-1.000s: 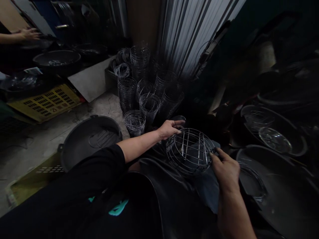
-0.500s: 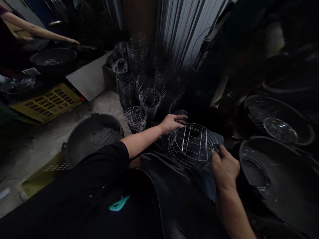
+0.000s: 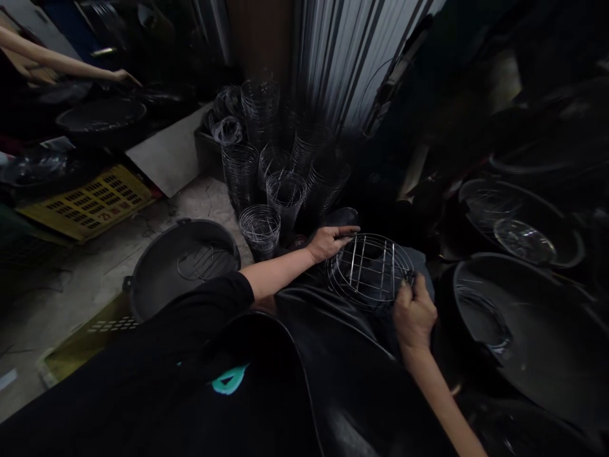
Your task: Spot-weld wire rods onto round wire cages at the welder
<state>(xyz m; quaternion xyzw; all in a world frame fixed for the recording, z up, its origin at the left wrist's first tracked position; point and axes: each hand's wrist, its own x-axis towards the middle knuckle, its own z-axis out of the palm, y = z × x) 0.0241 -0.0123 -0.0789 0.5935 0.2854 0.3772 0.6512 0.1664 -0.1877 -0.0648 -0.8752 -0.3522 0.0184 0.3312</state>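
A round wire rack (image 3: 373,270), with concentric rings and straight cross bars, is held tilted above my lap. My left hand (image 3: 328,243) pinches its upper left rim between thumb and fingers, the index finger stretched along the edge. On the opposite side my right hand (image 3: 415,312) is closed at the rim. A small dark bit shows by those fingertips, too dim to name. Beyond my left hand stand several tall stacks of wire rings (image 3: 259,230). A black two-handled pan (image 3: 157,279) sits left of my left arm, with a loose wire rack (image 3: 202,263) inside.
On the right stand large dark pans (image 3: 547,336), one holding a coil of wire rings (image 3: 483,320). A yellow crate (image 3: 90,202) and a pale board (image 3: 164,155) are at the left. Another person's arm (image 3: 61,60) reaches over dark pans at the upper left.
My right hand has moved slightly left and up, and the wire rack has shifted a little and looks flatter. The other person's hand has moved slightly left.
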